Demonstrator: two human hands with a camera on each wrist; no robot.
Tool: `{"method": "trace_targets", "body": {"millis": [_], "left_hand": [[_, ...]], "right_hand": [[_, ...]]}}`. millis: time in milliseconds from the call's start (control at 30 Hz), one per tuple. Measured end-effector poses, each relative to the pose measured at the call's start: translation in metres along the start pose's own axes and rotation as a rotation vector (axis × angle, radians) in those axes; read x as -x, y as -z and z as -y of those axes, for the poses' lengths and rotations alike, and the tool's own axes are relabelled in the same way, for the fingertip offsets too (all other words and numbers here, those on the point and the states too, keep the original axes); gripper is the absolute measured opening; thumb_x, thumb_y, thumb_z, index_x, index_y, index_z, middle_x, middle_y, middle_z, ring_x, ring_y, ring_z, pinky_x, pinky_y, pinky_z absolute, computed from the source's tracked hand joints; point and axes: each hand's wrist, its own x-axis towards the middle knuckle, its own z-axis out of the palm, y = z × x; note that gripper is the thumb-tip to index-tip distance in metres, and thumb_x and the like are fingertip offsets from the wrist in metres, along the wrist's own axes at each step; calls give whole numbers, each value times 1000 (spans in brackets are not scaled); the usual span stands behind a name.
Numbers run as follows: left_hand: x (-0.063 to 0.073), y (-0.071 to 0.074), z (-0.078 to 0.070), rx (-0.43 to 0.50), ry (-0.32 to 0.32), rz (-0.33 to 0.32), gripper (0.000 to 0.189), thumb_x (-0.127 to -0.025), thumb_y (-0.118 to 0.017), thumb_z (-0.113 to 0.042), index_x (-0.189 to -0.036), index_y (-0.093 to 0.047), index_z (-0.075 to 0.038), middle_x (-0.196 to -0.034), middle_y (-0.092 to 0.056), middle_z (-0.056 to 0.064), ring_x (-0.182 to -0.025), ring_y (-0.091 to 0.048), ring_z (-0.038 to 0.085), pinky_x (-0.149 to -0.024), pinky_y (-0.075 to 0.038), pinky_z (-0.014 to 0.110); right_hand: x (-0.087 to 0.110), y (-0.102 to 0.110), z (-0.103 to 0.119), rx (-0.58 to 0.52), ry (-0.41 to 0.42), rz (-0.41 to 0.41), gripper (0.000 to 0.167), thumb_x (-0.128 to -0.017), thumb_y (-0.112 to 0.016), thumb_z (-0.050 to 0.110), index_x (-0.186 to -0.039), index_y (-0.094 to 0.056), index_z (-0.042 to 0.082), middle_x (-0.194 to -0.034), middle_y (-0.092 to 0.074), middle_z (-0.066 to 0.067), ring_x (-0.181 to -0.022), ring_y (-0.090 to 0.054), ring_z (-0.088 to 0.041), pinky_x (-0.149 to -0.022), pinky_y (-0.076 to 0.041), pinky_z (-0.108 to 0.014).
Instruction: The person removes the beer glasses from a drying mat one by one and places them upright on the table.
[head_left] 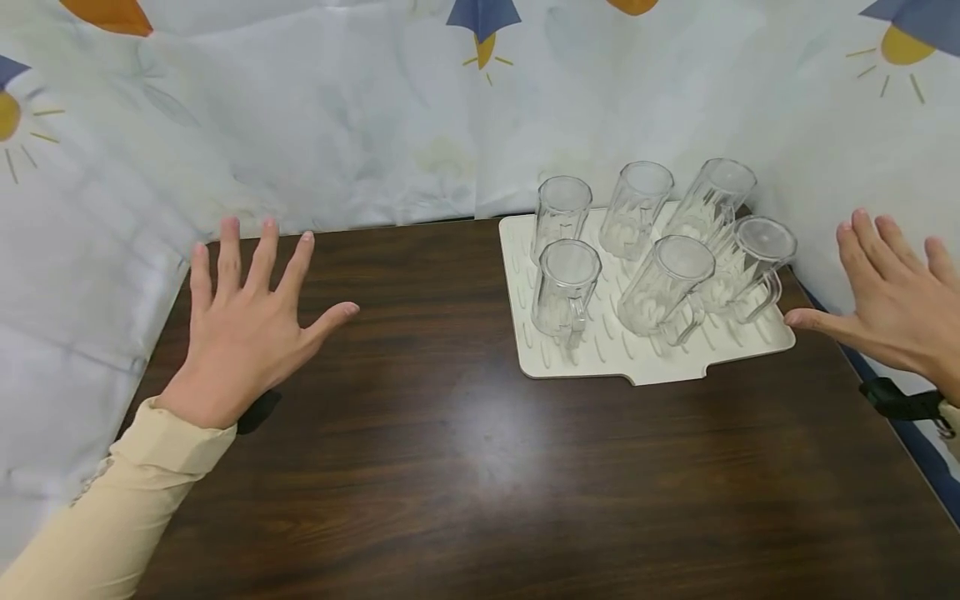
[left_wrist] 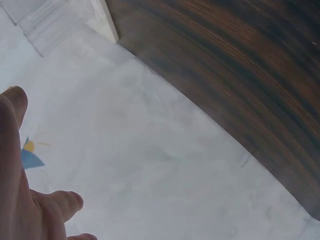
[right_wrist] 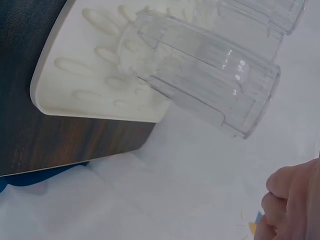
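Note:
My left hand (head_left: 243, 333) is held out over the left side of the table, palm down, fingers straight and spread, holding nothing. At the far right, my right hand (head_left: 900, 292) is also stretched flat, with nothing in it. Its thumb tip overlaps the right corner of a cream drainer tray (head_left: 540, 358) in the head view. Several clear faceted mugs with handles stand on this ridged tray in two rows, among them a front left mug (head_left: 564, 292) and a front middle mug (head_left: 660, 287). One mug (right_wrist: 200, 65) shows large in the right wrist view, nearest that hand.
The dark wood-grain table (head_left: 450, 467) stretches in front of me. A white patterned cloth (head_left: 337, 125) hangs along its back and both sides. Dark wrist straps show at my left wrist (head_left: 258, 411) and right wrist (head_left: 900, 400).

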Motion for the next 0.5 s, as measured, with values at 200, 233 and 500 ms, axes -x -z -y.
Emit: {"method": "trace_targets", "body": {"millis": [200,233,500], "left_hand": [[-6,-1,-14,26,-15,-4,92,-98,-41,-77,-168,-11,-25,-176,1,16,-160,22,40,-129,8,70],[-7,-1,-16,30,-21,-7,92,-98,-42,-77,-168,-11,-25,-176,1,16,-161,22,39,-129,8,70],[-14,-3,-35,63,-76,-53,92,-98,-48,-74,-168,-12,-26,-176,-3,15,-162,21,37,-130,6,68]], "right_hand": [[0,-2,1,-12,9,9,126,-90,-48,84,-162,10,-2,-168,19,-24,-159,10,-48,-127,6,-73],[0,-3,1,-13,10,10,125,-91,-47,83,-162,10,-3,-168,19,-25,-159,9,-48,-127,5,-73],[1,-20,-6,-31,59,-26,125,-90,-54,80,-162,2,-6,-168,6,-33,-159,-2,-51,-125,-4,-77]]}}
